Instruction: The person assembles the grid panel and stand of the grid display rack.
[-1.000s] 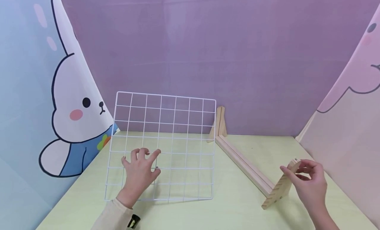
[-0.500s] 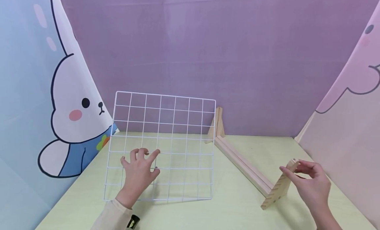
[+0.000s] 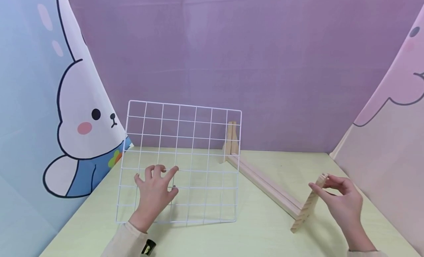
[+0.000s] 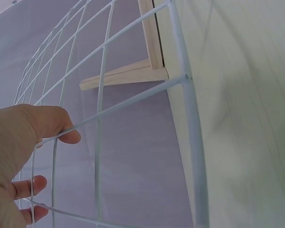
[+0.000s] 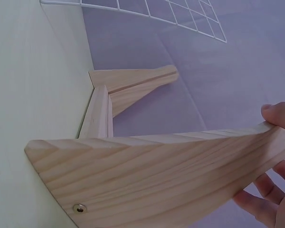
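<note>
Over pale table [image 3: 261,231], left grip [image 3: 154,196] holding grid [image 3: 194,137], right grip [image 3: 343,203] pinching stand [image 3: 265,186], far upright [image 3: 233,133] behind grid

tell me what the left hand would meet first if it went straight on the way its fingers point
The white wire grid, which the left hand is holding. Past the wires, the purple backdrop looks next in line, though the depth is hard to judge.
</note>
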The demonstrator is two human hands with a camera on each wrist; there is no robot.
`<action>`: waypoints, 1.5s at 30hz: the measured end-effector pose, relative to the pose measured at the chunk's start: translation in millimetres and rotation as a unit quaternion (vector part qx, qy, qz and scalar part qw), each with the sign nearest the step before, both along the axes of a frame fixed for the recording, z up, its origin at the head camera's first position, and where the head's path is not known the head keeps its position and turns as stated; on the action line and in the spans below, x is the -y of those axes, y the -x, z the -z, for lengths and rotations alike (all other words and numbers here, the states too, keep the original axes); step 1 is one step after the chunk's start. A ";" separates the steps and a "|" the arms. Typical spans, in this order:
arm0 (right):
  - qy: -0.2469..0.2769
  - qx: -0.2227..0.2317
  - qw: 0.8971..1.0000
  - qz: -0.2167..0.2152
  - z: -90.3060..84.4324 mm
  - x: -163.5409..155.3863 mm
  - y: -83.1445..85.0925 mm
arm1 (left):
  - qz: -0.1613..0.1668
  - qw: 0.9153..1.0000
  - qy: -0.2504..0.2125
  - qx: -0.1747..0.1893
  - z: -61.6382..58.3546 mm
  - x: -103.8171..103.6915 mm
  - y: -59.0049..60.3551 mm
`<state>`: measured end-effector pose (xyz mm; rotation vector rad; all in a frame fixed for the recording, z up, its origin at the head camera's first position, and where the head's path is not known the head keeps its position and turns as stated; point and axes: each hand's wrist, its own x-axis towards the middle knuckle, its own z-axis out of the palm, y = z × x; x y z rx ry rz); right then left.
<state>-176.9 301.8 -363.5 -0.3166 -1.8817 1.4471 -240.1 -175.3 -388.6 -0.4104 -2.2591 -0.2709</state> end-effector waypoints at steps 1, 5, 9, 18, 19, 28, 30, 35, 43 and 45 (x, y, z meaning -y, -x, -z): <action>0.001 0.001 1.000 -0.004 0.2 -0.1 1.2 | 0.001 1.000 0.000 0.000 -0.2 0.0 0.1; 0.008 0.003 1.000 -0.021 1.0 -1.3 6.0 | 0.002 1.000 0.003 -0.001 -0.9 -0.1 0.3; 0.005 0.018 0.999 -0.034 1.3 -3.5 10.2 | 0.004 1.000 0.001 -0.005 -1.5 -0.3 0.1; -0.036 0.047 0.996 -0.068 0.1 -7.5 17.0 | 0.009 1.000 -0.002 -0.005 -1.5 -0.5 -0.3; -0.035 0.045 0.996 -0.072 0.0 -7.9 18.4 | 0.009 1.000 -0.003 -0.005 -1.6 -0.7 -0.2; 0.027 -0.006 0.989 -0.145 1.7 -9.0 27.1 | 0.011 1.000 -0.003 -0.021 -2.3 -3.5 0.1; 0.030 -0.018 0.986 -0.163 2.4 -9.2 28.9 | 0.012 1.000 -0.002 -0.027 -2.4 -4.0 0.3; 0.030 -0.034 0.979 -0.197 3.9 -9.3 34.6 | 0.014 0.999 -0.002 -0.040 -2.6 -4.5 0.9; 0.025 -0.038 0.974 -0.221 5.0 -8.7 44.3 | 0.022 0.998 -0.005 -0.054 -4.6 -5.0 1.3; 0.032 -0.043 0.971 -0.231 6.2 -8.4 46.9 | 0.024 0.998 -0.008 -0.057 -5.3 -5.5 1.4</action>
